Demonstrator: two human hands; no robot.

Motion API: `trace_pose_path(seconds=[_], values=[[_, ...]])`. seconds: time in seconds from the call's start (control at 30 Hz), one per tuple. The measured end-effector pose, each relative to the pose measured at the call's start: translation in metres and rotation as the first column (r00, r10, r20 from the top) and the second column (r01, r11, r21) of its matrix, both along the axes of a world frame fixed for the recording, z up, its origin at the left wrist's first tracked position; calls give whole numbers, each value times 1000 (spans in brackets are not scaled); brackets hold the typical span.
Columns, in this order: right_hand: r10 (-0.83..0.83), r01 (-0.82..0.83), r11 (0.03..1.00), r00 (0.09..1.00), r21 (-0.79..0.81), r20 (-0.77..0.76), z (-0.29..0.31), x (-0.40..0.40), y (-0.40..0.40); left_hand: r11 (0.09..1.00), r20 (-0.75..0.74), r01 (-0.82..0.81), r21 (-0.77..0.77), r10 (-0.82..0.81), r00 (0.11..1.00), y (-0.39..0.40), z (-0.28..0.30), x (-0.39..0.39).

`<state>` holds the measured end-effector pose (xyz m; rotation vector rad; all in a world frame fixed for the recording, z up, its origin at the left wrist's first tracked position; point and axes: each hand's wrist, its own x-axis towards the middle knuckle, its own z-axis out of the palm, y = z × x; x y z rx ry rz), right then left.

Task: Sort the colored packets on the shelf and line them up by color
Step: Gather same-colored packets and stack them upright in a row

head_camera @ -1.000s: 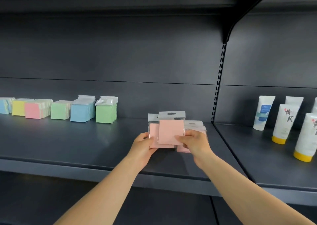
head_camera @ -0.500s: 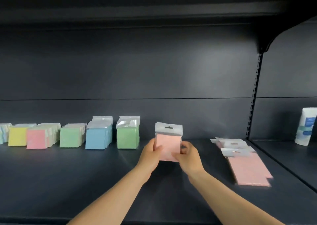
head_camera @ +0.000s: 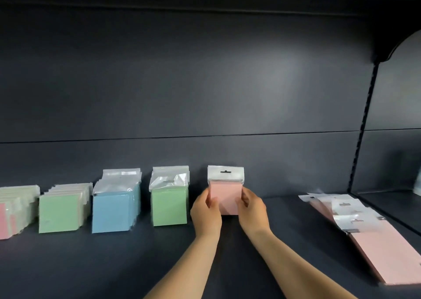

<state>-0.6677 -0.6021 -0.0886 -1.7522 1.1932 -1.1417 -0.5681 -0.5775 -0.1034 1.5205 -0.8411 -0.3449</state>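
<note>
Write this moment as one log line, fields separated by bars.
step: place pink packet upright | hands: left, right both hold it | spot: right of green stack | remaining: pink pile lying flat

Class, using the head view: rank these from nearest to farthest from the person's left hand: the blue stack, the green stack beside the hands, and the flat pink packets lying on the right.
1. Green stack: just left of the left hand.
2. Blue stack: further left, beyond the green one.
3. Flat pink packets: far right, past the right hand.
</note>
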Motion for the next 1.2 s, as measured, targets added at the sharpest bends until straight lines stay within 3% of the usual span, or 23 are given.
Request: trace_pose_path(seconds=[0.67, 0.97, 1.1, 1.2], values=[[-22, 21, 999, 999, 27, 47, -7, 20, -37, 996, -75, -94, 4, 94, 993, -27, -2, 13], [-47, 47, 999, 998, 11, 33, -3, 16, -31, 991, 52, -112, 70, 108, 993, -21, 6, 10], [-74, 63, 994, 989, -87, -129, 10, -15, -26, 981, 269, -165, 105, 131, 954, 2, 20, -5], [-104, -14, 964, 899, -265, -426, 37, -64, -23, 984, 463, -136, 114, 68, 884, 22, 39, -22]])
